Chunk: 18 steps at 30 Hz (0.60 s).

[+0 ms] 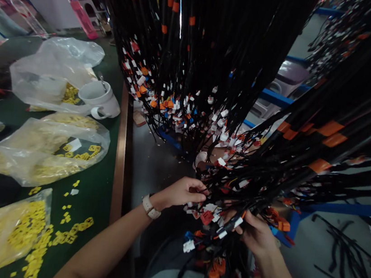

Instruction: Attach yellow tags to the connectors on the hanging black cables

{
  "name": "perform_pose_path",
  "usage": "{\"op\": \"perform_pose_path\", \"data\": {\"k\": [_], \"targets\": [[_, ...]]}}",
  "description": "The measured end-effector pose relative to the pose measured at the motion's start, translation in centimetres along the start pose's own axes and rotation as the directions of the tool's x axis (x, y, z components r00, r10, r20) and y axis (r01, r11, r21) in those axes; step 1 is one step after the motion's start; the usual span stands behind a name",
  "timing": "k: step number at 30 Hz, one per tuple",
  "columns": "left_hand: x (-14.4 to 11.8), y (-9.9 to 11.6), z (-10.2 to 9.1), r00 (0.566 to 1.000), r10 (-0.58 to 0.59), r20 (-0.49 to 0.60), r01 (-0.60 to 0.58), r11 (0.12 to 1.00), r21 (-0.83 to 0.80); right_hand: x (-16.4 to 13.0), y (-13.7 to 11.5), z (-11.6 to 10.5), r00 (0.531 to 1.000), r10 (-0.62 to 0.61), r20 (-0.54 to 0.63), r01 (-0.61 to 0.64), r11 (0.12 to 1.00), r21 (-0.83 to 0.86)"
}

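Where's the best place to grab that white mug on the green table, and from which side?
Probably by its handle. The white mug stands upright on the green table, and its loop handle sticks out toward the near side, so come from there. A spoon leans inside and a plastic bag crowds the far side.

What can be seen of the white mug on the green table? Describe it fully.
The white mug looks like glazed ceramic, with a rounded body and a looped handle at its lower front. It stands near the table's brown edge, seeming tipped in this wide-angle view, with a thin metal utensil sticking out of its mouth. Its far side rests against a clear plastic bag. Neither hand touches it.
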<state>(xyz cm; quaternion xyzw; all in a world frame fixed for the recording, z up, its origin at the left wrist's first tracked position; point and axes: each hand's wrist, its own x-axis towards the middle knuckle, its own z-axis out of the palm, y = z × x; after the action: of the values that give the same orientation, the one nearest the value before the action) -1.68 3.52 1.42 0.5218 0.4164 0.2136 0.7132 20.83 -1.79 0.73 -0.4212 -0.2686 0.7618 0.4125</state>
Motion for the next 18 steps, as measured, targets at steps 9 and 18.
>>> {"op": "perform_pose_path", "data": {"k": [9,18], "targets": [[-0.2,0.4,-0.9,0.973,0.045,-0.227,-0.074,0.99,-0.123,0.6,0.4,1.0,0.992,-0.057,-0.11,0.064,0.996,0.06],[-0.6,1.0,-1.1,0.974,0.128,-0.187,-0.166,0.965,-0.203,1.3,0.6,1.8,0.961,-0.124,-0.248,0.13,0.991,0.009]]}}
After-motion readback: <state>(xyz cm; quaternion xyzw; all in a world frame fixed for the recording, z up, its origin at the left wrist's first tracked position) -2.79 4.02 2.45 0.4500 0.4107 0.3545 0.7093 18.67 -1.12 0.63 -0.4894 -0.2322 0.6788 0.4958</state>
